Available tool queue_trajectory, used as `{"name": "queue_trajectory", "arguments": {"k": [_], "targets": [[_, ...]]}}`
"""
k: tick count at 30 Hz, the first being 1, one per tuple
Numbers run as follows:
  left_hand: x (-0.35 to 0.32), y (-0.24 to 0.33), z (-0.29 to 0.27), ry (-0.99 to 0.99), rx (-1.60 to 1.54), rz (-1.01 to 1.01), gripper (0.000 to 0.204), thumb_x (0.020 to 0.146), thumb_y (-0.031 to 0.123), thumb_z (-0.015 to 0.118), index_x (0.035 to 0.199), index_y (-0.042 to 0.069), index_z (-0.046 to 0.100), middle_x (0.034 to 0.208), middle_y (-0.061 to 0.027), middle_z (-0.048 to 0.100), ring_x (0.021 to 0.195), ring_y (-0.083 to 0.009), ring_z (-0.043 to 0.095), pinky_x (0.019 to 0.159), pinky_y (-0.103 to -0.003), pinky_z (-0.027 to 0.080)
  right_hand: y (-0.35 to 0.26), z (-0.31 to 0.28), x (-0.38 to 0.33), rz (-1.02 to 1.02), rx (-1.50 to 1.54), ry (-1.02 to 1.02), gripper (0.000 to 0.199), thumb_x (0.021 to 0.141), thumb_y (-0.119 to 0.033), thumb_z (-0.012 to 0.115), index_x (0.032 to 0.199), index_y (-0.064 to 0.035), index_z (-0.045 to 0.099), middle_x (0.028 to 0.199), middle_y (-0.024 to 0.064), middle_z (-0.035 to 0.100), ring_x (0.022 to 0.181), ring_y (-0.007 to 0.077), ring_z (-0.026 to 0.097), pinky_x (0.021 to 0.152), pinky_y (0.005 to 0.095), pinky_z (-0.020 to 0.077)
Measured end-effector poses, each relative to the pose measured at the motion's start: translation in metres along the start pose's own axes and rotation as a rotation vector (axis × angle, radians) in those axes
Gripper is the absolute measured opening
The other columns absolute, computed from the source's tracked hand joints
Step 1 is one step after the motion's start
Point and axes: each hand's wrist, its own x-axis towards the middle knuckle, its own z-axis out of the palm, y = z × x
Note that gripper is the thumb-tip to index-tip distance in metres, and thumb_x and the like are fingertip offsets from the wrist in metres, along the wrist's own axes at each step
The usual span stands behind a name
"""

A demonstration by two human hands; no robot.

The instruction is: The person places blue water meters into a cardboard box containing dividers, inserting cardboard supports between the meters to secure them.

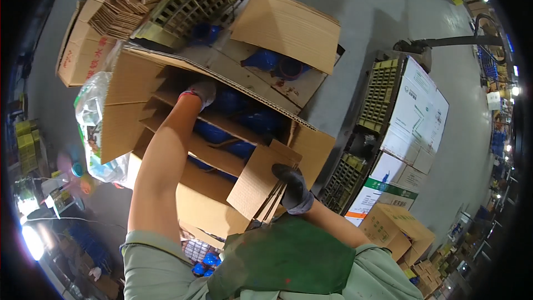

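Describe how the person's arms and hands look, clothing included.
The left hand wears a greyish glove with a pinkish-red edge. The right hand has a black glove with a grey cuff. Pale grey-green sleeves leave both forearms bare; the left one shows a darker hem.

Right hand (295, 190) dark-gloved, clenched, thumb (281, 172) laid over the grip. Left arm (166, 150) outstretched; left hand (203, 93) extended ahead-left of that grip, grasp hidden.

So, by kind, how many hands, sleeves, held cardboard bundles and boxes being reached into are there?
Hands: 2 (left hand, right hand)
Sleeves: 2
Cardboard bundle: 1
Box: 1
Total: 6
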Motion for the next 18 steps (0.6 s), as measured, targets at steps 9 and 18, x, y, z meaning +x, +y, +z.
{"name": "queue_trajectory", "arguments": {"k": [9,18], "targets": [[-0.237,0.103,-0.126,0.492,-1.81,0.015,0.063,0.093,0.019,0.068,0.147,0.003,0.039,0.128,-0.0148,0.062,0.107,-0.0218,0.064,0.092,-0.034,0.051,-0.051,0.029,0.041,-0.046,-0.032,-0.27,0.08,0.092,-0.04,0.062,0.149,0.0045,0.028,0.147,0.0166,0.043,0.135,0.0309,0.044,0.114,0.0457,0.0342],[-0.405,0.271,0.083,1.544,-2.507,-1.315,0.048,0.091,0.027,0.072,0.129,0.007,0.052,0.109,-0.0022,0.063,0.097,-0.0174,0.063,0.082,-0.034,0.055,0.035,0.253,0.082,-0.437,-1.389,-1.072,0.082,0.082,-0.025,0.075,0.148,0.0009,0.033,0.146,0.0217,0.041,0.138,0.0399,0.035,0.116,0.0442,0.0275]]}}
